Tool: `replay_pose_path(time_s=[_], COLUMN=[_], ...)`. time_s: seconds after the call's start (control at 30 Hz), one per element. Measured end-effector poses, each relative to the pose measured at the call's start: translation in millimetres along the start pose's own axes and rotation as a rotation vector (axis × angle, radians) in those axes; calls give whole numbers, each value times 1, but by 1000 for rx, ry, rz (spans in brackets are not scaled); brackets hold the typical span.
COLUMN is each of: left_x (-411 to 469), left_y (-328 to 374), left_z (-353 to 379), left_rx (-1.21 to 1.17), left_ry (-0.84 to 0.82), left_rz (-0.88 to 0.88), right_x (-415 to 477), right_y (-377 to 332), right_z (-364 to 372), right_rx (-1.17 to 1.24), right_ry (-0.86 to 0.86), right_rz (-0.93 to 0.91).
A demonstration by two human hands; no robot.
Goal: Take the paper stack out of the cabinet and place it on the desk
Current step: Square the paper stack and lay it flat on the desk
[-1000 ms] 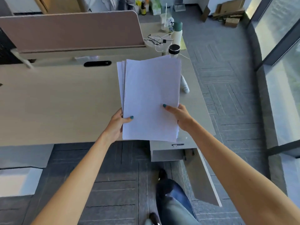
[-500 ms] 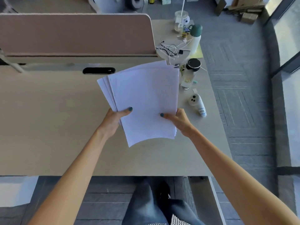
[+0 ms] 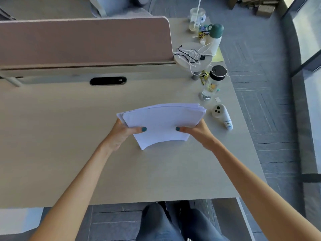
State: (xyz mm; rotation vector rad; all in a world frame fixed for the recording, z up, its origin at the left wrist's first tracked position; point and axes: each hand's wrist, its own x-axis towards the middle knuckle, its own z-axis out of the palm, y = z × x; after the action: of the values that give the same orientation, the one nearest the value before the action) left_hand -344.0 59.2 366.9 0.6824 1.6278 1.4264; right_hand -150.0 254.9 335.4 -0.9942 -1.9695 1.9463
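Head view: paper stack (image 3: 161,122) sits between both hands over the desk (image 3: 52,136), left hand (image 3: 121,134) and right hand (image 3: 196,131) gripping its side edges.

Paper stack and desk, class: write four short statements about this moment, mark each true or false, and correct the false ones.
1. Both hands hold the paper stack. True.
2. The left hand holds it alone. False: the right hand grips the other side.
3. A white tube lies on the desk to the right of the stack. True.
4. The black-capped bottle lies flat. False: it stands upright.
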Motion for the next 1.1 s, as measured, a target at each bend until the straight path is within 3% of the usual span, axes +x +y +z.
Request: replay_pose_path(time_s=[0.33,0.5,0.77,0.93,1.1], left_x=[3,1,-9,-15,-18], left_y=[22,21,18,5,2], left_z=[9,11,25,29,33], left_rx=[91,55,85,80,87], left_ry=[-171,-67,-36,-1,35], left_rz=[-24,2,-4,-108,-97], right_x=[-8,-12,-16,-13,-6], right_y=[-38,-37,-35,-22,-20], right_z=[-22,-26,-27,-31,-27], right_rx=[1,3,0,-93,-177], right_ry=[-225,-220,-312,-301,-339], right_rz=[-45,-60,-70,-75,-112])
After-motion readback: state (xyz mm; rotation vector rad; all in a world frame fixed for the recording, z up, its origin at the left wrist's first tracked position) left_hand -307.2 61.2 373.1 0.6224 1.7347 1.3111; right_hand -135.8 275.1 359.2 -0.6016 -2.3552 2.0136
